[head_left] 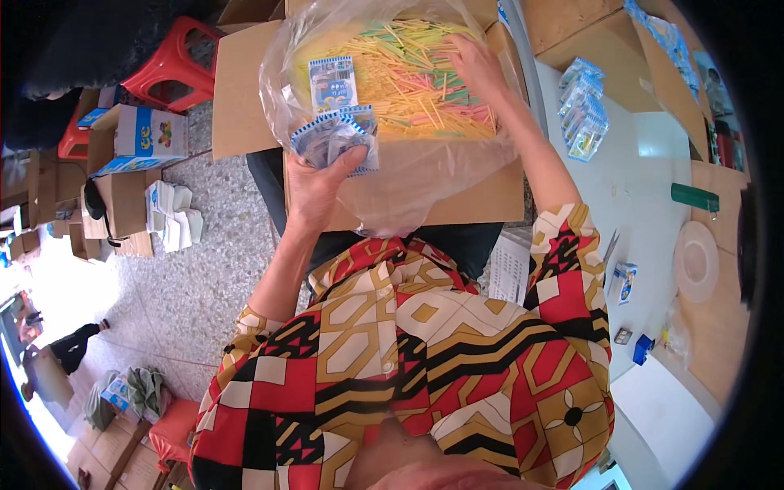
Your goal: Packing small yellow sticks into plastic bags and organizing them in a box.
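My left hand (314, 189) is closed around several small blue-and-white plastic packets (331, 135), its thumb pressed on the front. Just beyond them another blue-and-white packet (333, 82) rests on a heap of thin coloured sticks (400, 77) in yellow, orange, pink and green. The sticks fill a cardboard box (469, 184) lined with a clear plastic bag (392, 175). At the heap's far right my right hand (478, 65) touches the sticks with its fingers curled together. What is between those fingertips cannot be made out.
A white table (629, 192) on the right holds a row of filled packets (584, 106), a green tool (694, 198), a round clear lid (697, 260) and a small blue item (643, 349). On the left are a red stool (175, 65) and cartons (147, 135) on the speckled floor.
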{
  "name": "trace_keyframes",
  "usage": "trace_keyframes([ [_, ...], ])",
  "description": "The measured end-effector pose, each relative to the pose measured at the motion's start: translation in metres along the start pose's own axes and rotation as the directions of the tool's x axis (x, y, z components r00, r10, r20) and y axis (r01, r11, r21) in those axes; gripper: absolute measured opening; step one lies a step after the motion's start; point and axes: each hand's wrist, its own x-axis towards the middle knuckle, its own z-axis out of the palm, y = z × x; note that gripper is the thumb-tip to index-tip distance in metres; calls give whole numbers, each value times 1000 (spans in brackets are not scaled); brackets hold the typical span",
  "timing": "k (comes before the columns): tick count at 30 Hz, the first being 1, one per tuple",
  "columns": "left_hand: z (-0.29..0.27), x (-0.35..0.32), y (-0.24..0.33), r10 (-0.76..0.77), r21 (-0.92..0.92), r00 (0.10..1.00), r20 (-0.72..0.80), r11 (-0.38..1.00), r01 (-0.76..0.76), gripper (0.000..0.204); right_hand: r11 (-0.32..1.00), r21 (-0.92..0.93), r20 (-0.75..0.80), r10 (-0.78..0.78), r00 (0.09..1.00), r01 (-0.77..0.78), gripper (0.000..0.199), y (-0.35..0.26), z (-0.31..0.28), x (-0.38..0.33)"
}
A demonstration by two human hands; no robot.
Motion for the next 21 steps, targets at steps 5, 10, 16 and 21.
trace_keyframes([
  [5, -9, 1, -2, -18, -13, 999, -31, 1000, 18, 34, 996, -52, 88, -70, 994, 74, 28, -14, 7, 29],
  [10, -10, 4, 4, -57, -54, 997, -53, 997, 54, 35, 998, 55, 192, 12, 981, -23, 34, -39, 25, 51],
  [16, -15, 5, 1, -72, -92, 996, -49, 994, 67, 35, 997, -71, 77, 37, 996, -32, 25, -39, 54, 63],
  [21, -11, 3, 2, -83, -76, 995, -62, 994, 79, 36, 970, -60, 263, 242, 934, -235, 24, -54, 43, 77],
])
